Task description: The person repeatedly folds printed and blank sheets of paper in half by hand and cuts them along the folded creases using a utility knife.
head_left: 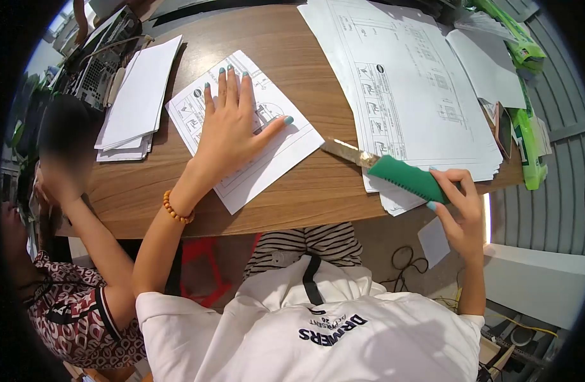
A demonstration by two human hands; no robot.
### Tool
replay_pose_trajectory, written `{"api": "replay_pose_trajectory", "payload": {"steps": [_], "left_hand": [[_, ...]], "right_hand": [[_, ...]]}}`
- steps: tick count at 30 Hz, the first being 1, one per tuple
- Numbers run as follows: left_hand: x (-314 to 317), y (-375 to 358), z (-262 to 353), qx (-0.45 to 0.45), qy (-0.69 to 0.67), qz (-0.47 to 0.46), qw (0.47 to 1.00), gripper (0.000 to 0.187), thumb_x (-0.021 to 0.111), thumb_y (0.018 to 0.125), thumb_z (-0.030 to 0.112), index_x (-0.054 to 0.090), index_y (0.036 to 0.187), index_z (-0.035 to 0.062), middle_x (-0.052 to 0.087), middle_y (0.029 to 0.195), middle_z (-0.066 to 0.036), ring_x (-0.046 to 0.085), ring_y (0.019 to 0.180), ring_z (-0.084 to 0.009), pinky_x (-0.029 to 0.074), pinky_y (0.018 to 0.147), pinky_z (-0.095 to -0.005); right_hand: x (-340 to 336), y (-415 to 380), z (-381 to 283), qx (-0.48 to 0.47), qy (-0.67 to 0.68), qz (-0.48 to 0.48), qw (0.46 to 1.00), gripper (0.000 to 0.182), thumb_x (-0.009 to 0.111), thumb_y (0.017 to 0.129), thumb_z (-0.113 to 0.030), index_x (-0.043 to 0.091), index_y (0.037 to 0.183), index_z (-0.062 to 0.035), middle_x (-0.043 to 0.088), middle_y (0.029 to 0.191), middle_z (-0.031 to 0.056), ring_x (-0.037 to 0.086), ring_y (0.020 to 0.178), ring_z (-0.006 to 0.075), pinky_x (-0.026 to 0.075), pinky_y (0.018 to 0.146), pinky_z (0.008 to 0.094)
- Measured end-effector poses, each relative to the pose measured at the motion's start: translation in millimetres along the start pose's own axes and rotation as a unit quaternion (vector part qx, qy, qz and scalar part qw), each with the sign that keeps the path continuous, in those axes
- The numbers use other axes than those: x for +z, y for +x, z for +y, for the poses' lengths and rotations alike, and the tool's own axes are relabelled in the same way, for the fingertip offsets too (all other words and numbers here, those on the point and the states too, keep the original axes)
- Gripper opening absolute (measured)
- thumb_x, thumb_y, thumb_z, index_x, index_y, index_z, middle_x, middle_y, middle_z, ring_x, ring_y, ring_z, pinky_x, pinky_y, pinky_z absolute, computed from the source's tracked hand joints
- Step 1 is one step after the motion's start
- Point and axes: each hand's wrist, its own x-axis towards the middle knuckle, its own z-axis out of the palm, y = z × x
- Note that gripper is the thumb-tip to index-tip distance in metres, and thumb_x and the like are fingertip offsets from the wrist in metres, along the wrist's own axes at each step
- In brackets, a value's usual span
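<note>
My left hand [231, 137] lies flat on a folded printed sheet [289, 148], its fingers stretched out and the thumb apart. Line drawings show on the paper around the hand. My right hand [463, 210] grips the end of a knife's green handle, thumb below and fingers above. The knife [404, 177] has a worn, stained blade pointing left, its tip close to the right corner of the folded sheet. Part of the knife lies over the edge of a stack of large printed sheets [426, 83].
A pile of folded white papers [140, 95] lies at the left of the wooden table [267, 28]. On the right are a phone [503, 130] and green packaging [529, 149]. Another person's arm [98, 232] rests by the left edge. A red stool [203, 270] stands below.
</note>
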Motion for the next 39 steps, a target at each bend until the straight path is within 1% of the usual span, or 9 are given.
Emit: {"api": "replay_pose_trajectory", "payload": {"steps": [4,6,9,13,25,31,33,37,39], "left_hand": [[2.7,-0.6,-1.8,-0.003,-0.020,0.007,1.000,0.090,0.045,0.088,0.060,0.030,0.132,-0.0171,0.026,0.138,-0.039,0.018,0.135,-0.0475,0.012,0.109,-0.0562],[0.9,-0.9,-0.2,-0.003,-0.021,0.004,1.000,0.089,0.045,0.088,0.059,0.030,0.132,-0.0171,0.026,0.138,-0.039,0.018,0.135,-0.0475,0.012,0.109,-0.0563],[1.2,-1.0,-1.0,0.002,-0.024,0.005,1.000,0.088,0.044,0.089,0.058,0.030,0.132,-0.0171,0.026,0.138,-0.039,0.019,0.135,-0.0474,0.013,0.109,-0.0563],[3.7,-0.6,-2.5,0.009,-0.015,0.013,1.000,0.088,0.044,0.089,0.059,0.030,0.132,-0.0169,0.027,0.138,-0.039,0.020,0.135,-0.0475,0.014,0.109,-0.0559],[7.1,-3.1,-6.2,0.017,-0.011,0.010,1.000,0.092,0.043,0.086,0.063,0.030,0.133,-0.0162,0.027,0.139,-0.038,0.019,0.136,-0.0451,0.011,0.111,-0.0536],[2.3,-2.2,-4.0,0.020,0.000,0.002,1.000,0.093,0.043,0.086,0.063,0.030,0.133,-0.0157,0.028,0.138,-0.037,0.020,0.136,-0.0447,0.012,0.111,-0.0533],[3.3,-2.5,-5.5,0.026,-0.001,0.007,1.000,0.093,0.043,0.086,0.063,0.030,0.133,-0.0157,0.029,0.138,-0.037,0.021,0.136,-0.0445,0.012,0.111,-0.0534],[4.6,-2.9,-7.6,0.034,0.005,0.014,0.999,0.095,0.043,0.085,0.065,0.031,0.132,-0.0158,0.030,0.138,-0.037,0.022,0.135,-0.0438,0.013,0.110,-0.0538],[5.0,-2.9,-7.8,0.036,0.008,0.017,0.999,0.096,0.043,0.084,0.067,0.031,0.132,-0.0159,0.030,0.137,-0.037,0.023,0.135,-0.0439,0.014,0.110,-0.0539]], "right_hand": [[-1.3,-7.2,-5.3,0.015,0.002,-0.016,1.000,0.047,0.066,0.068,0.004,0.061,0.115,0.0010,0.052,0.100,0.0120,0.053,0.092,0.0244,0.043,0.080,0.0317],[1.2,-7.5,-8.3,-0.005,0.019,-0.016,1.000,0.049,0.066,0.068,0.004,0.060,0.116,0.0012,0.052,0.100,0.0123,0.053,0.092,0.0246,0.042,0.082,0.0315],[7.4,-4.9,-9.7,0.009,0.042,-0.016,0.999,0.049,0.066,0.067,0.003,0.060,0.116,0.0014,0.052,0.100,0.0122,0.053,0.092,0.0246,0.043,0.082,0.0316],[10.3,-2.1,-7.5,0.001,0.049,-0.018,0.999,0.050,0.065,0.067,0.004,0.060,0.117,0.0015,0.051,0.100,0.0120,0.053,0.092,0.0245,0.043,0.082,0.0315],[14.1,-2.2,2.5,0.026,0.072,-0.014,0.997,0.049,0.063,0.068,0.006,0.059,0.117,0.0018,0.050,0.101,0.0118,0.053,0.093,0.0240,0.042,0.083,0.0304],[15.2,-2.7,7.1,0.023,0.057,-0.013,0.998,0.049,0.062,0.068,0.007,0.059,0.116,0.0021,0.051,0.102,0.0115,0.053,0.095,0.0246,0.042,0.083,0.0316],[17.3,-1.2,9.6,-0.045,0.006,0.008,0.999,0.049,0.062,0.067,0.007,0.059,0.116,0.0023,0.052,0.103,0.0123,0.053,0.096,0.0252,0.043,0.082,0.0325],[20.5,-0.3,11.1,-0.043,0.008,0.013,0.999,0.049,0.064,0.068,0.006,0.059,0.117,0.0024,0.052,0.104,0.0128,0.052,0.097,0.0261,0.043,0.082,0.0335],[26.3,-0.6,7.6,-0.008,0.030,0.004,0.999,0.049,0.065,0.069,0.005,0.059,0.118,0.0015,0.052,0.103,0.0130,0.052,0.097,0.0269,0.043,0.082,0.0341]]}}
